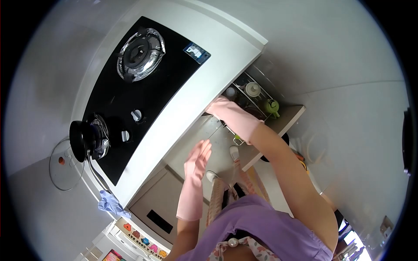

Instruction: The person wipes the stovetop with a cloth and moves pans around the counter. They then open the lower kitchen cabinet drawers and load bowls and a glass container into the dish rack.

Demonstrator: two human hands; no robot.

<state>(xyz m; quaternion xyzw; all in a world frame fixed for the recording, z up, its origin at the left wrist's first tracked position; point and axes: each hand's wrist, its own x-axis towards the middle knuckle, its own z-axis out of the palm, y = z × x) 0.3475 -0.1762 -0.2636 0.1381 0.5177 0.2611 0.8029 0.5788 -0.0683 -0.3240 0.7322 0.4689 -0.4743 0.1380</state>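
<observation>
My right hand (221,106), in a long pink glove, reaches into a pulled-out drawer (288,123) with wire racks under the counter. Its fingertips are hidden by the counter edge, so I cannot see whether it holds anything. Inside the drawer stand a green pot-like container (271,107) and a white lidded jar (252,89), beyond my right wrist. My left hand (198,161), gloved in pink too, hovers over the floor in front of the counter. Its fingers are stretched out and nothing is in it.
A black gas stove (113,95) is set in the white counter (170,139). A black pan (79,141) sits by its near burner, with a glass lid (65,167) beside it. A blue cloth (112,202) hangs at the counter corner. A wall (357,113) rises on the right.
</observation>
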